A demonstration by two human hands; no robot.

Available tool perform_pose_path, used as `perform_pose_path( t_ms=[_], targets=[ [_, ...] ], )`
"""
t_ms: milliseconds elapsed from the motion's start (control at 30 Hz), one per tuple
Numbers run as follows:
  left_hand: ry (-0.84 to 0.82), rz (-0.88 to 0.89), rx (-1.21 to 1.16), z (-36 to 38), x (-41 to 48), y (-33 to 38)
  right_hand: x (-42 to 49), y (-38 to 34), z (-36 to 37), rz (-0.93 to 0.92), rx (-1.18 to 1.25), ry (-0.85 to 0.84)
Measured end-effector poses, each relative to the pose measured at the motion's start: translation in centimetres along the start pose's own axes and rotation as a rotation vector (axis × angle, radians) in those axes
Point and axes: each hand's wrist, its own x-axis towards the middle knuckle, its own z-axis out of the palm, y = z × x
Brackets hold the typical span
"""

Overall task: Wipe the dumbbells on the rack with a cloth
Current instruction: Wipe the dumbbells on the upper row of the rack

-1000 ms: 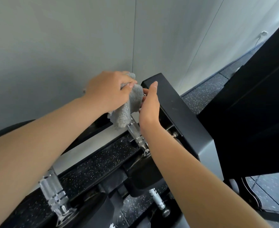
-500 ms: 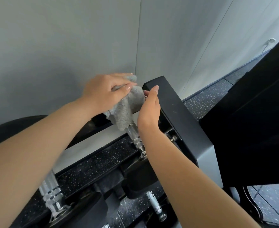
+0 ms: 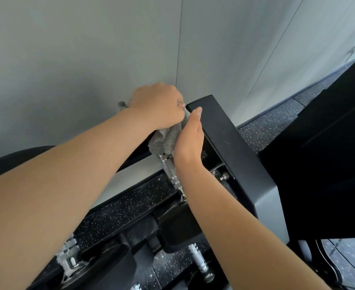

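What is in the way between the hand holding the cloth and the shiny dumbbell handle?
Nothing that shows. The left hand grips the grey cloth, and the cloth lies on the top end of the shiny dumbbell handle. The right hand sits beside the cloth, next to the black rack frame, not between them.

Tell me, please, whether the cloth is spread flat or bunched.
Bunched: the left hand grips the cloth in crumpled folds over the dumbbell handle.

On the knurled dumbbell handle [image 3: 171,172], grey cloth [image 3: 168,141] in left hand [image 3: 157,105], right hand [image 3: 190,141] flat alongside.
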Motion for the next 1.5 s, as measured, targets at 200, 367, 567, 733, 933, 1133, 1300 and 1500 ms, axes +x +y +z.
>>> perform_pose_path(
  t_ms=[200, 367, 567, 733, 933, 1133, 1300, 1500],
  targets=[
    [-0.139, 0.084, -0.233, -0.7, -0.2, -2.2, 0.5, 0.4, -0.6, 0.045, -0.003, -0.048],
    [0.253, 0.262, -0.566, 1.4, -5.7, -6.3, 0.7, 0.6, -0.5, 0.020, -0.015, -0.019],
    [0.502, 0.232, -0.493, 3.3, -7.1, -6.6, 0.8, 0.6, -0.3, 0.023, -0.039, -0.040],
    [0.307, 0.136, -0.335, 1.2, -4.0, -3.4, 0.9, 0.9, 0.0, -0.011, -0.041, -0.049],
    [0.229, 0.180, -0.093, 1.4, -2.5, -2.7, 0.6, 0.4, -0.3, 0.054, -0.029, -0.053],
    [0.494, 0.378, -0.396, 3.1, -6.5, -7.2, 0.6, 0.6, -0.3, 0.018, -0.045, -0.049],
    [0.523, 0.310, -0.361, 3.4, -7.5, -7.5, 1.0, 1.0, -0.1, 0.007, -0.049, -0.040],
    [0.485, 0.227, -0.081, 3.1, -3.9, -2.5, 1.3, 0.9, -0.2, -0.010, -0.075, -0.045]
  ],
)
